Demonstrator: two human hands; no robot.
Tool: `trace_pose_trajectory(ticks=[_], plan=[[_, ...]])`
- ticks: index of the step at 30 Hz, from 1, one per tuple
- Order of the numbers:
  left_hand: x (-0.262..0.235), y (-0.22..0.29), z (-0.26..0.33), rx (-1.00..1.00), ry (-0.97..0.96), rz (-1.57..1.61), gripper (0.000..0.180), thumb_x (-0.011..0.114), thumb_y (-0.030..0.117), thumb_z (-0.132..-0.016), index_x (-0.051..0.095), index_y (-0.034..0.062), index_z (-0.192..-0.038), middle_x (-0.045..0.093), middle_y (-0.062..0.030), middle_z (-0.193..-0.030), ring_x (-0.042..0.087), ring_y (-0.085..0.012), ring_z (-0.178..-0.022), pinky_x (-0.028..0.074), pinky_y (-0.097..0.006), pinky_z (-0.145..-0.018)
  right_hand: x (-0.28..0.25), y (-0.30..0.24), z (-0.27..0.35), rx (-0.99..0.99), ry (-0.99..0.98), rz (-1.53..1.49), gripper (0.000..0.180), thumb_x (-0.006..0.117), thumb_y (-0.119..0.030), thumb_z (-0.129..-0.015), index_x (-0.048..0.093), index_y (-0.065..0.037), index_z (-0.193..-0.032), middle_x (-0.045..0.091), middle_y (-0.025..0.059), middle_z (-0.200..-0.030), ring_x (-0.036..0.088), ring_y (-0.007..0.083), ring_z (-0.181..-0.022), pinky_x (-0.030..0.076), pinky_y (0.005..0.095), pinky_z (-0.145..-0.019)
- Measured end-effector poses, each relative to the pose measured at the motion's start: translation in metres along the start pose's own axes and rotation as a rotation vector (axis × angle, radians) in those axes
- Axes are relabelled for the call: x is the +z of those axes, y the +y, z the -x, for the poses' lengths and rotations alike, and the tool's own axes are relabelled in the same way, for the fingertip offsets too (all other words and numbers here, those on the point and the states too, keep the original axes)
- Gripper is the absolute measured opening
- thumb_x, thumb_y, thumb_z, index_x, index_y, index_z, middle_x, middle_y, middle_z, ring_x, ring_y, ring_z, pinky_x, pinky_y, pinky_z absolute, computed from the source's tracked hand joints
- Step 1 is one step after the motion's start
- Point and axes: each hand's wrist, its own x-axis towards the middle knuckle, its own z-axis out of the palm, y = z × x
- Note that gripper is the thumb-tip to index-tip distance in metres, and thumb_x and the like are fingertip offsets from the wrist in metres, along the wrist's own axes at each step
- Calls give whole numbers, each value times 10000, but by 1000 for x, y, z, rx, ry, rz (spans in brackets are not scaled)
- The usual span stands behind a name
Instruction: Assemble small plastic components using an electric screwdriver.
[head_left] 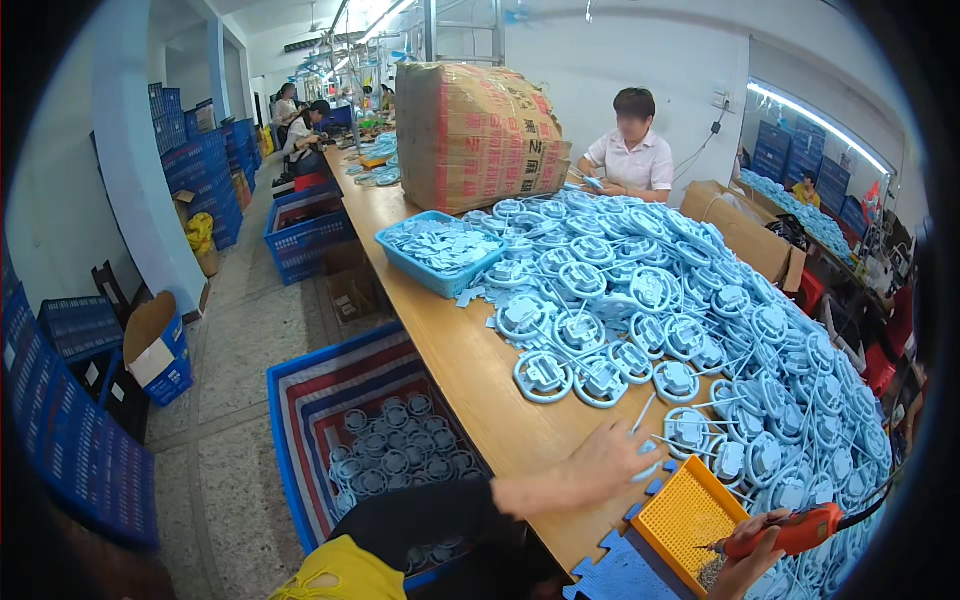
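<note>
My left hand reaches over the front of the wooden table, fingers closed on a light blue plastic part that they partly cover. In my right hand, at the lower right, is an orange electric screwdriver. Its thin bit points left, over a yellow perforated tray with small metal screws in its near corner. A large pile of light blue ring-shaped plastic parts with thin stems covers the table beyond and right of both hands.
A blue foam mat lies by the tray. Farther off stand a blue basket of flat pieces and a large wrapped carton. Below the table's left edge, a striped-lined blue crate holds ring parts. A co-worker sits across the table.
</note>
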Motion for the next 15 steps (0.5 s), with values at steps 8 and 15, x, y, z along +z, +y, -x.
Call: trace_pose_trajectory(ticks=[8, 15], plan=[[-29, 94, 78, -301, -426, 205, 824, 728, 475, -713, 424, 58, -1355, 450, -197, -1240, 468, -393, -1097, 368, -510, -922, -19, 28, -5, -53, 2, 51, 284, 595, -254, -934, 433, -51, -1051, 463, 18, -688, 443, 77, -585, 362, 222, -515], [-21, 70, 101, 2, -235, 328, 757, 718, 325, -734, 415, 72, -1380, 486, -179, -1189, 463, -320, -1075, 398, -439, -896, -21, 34, -11, -102, -64, -19, 282, 595, -260, -937, 448, -48, -1052, 476, 25, -698, 446, 87, -585, 377, 226, -535]])
